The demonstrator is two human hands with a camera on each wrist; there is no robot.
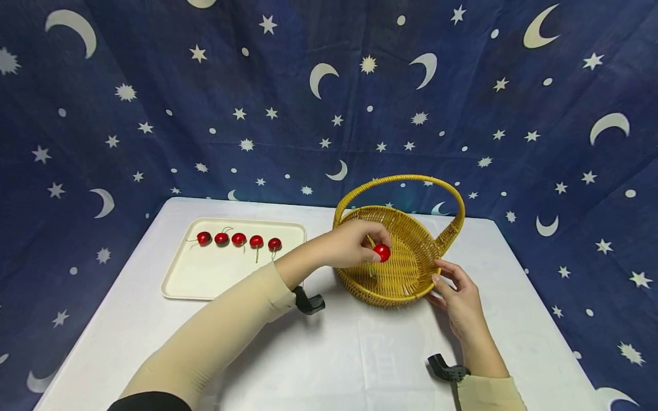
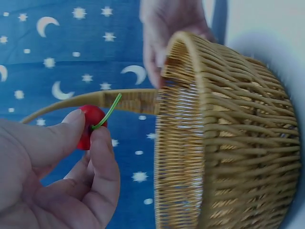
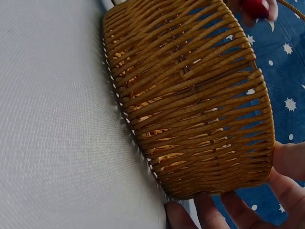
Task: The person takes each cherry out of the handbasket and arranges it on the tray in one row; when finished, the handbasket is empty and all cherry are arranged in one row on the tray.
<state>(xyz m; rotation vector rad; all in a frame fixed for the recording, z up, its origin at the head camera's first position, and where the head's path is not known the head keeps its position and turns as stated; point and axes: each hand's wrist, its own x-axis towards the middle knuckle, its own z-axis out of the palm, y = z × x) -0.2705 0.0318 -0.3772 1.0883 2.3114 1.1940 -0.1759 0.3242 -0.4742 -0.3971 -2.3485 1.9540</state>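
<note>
My left hand (image 1: 352,242) pinches a red cherry (image 1: 382,253) between thumb and fingertips, over the open mouth of a wicker basket (image 1: 403,279). In the left wrist view the cherry's green stem (image 2: 112,110) sticks out beyond the fingers. The round, golden-brown basket stands on the table, its tall arched handle rising at the back. At the basket's right side my right hand (image 1: 462,299) grips the rim, the thumb on top and fingers along the outer wall, as the right wrist view also shows.
On the left lies a cream rectangular tray (image 1: 205,279), bearing several red cherries (image 1: 239,239) with stems in a row. A white cloth covers the table (image 1: 339,365). Behind it hangs a dark blue curtain (image 1: 288,68) with moons and stars.
</note>
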